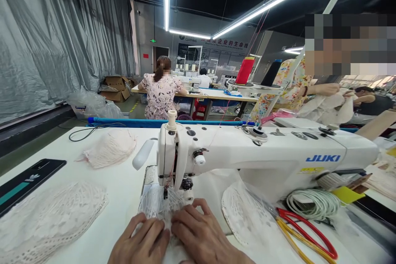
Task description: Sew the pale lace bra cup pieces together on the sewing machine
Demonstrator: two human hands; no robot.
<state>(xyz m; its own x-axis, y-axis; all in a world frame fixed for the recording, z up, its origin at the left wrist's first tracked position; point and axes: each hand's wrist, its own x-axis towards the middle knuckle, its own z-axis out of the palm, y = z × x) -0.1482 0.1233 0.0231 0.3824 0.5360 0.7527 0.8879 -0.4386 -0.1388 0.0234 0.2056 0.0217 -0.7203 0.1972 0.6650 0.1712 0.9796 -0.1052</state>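
My left hand [142,242] and my right hand [199,233] lie side by side, fingers stretched flat, pressing a piece of white lace fabric [156,204] onto the white table [122,181]. The fingertips sit just in front of the needle and presser foot [166,192] of a white JUKI sewing machine [247,152]. The lace runs under the foot. Neither hand grips anything.
White lace pieces lie at the left [46,218], back left [108,150] and right of the needle [244,212]. Red-handled scissors [309,231], a yellow strip and a coiled white cord [312,204] lie at the right. A dark phone [26,181] lies at the left edge. Other people sew behind.
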